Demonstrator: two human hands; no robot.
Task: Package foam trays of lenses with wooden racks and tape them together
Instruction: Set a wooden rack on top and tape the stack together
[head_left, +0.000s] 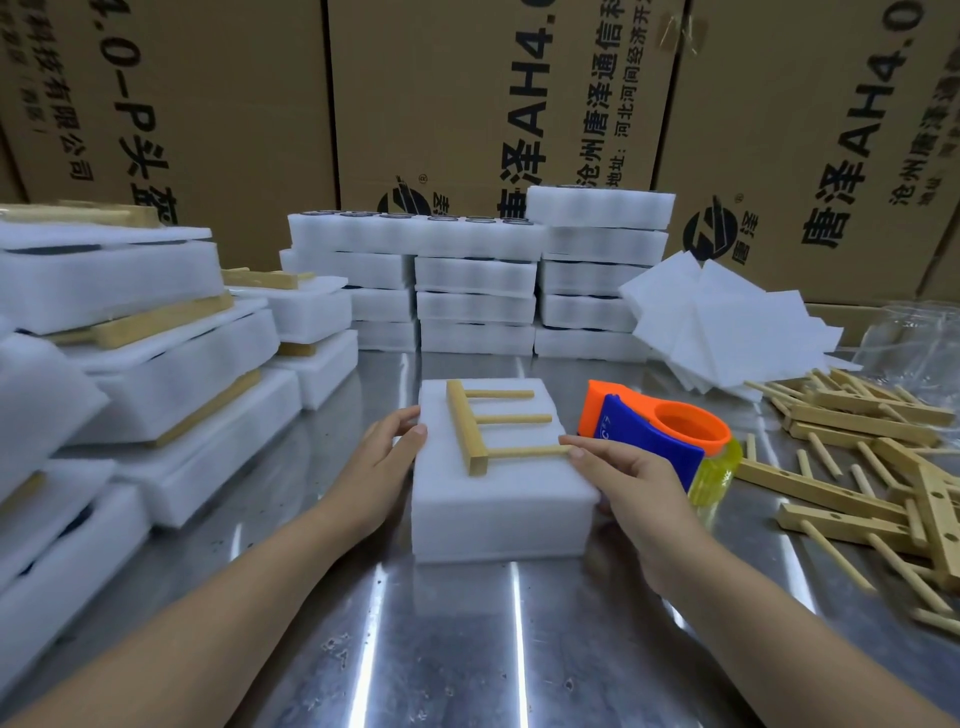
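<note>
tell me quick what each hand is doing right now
Left hand: open, fingers against the foam tray left edge.
Right hand: open, fingertips on the wooden rack.

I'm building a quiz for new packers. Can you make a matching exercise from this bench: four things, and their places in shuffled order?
Things:
1 left hand
2 tape dispenser
3 foam sheets
4 loose racks

Places:
A heaped at the table's right end
B against the centre tray's left side
C just right of the centre tray
D fanned out at the back right

Pairs: 1-B; 2-C; 3-D; 4-A
</note>
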